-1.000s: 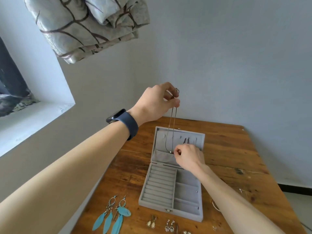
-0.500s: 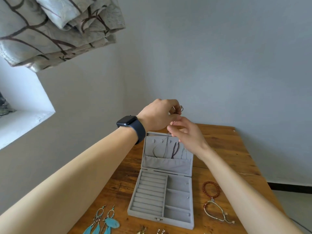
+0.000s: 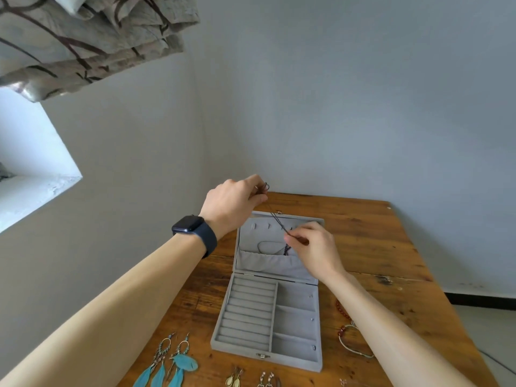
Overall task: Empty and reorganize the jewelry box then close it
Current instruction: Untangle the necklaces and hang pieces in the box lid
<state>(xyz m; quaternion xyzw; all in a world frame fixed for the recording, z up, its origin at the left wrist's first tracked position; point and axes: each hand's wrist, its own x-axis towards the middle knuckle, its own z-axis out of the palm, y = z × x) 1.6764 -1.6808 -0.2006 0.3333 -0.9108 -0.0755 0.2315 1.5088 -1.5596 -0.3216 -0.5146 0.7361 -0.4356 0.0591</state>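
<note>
Box open, trays empty; both grips (L, R) pinch necklace over lid.

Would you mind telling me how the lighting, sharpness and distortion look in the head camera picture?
Head view: soft daylight from the bright, overexposed window recess at left; wide-angle bending stretches the forearms; the thin necklace chain between both hands is fine and hard to resolve; no strong glare on the wooden table.
</note>
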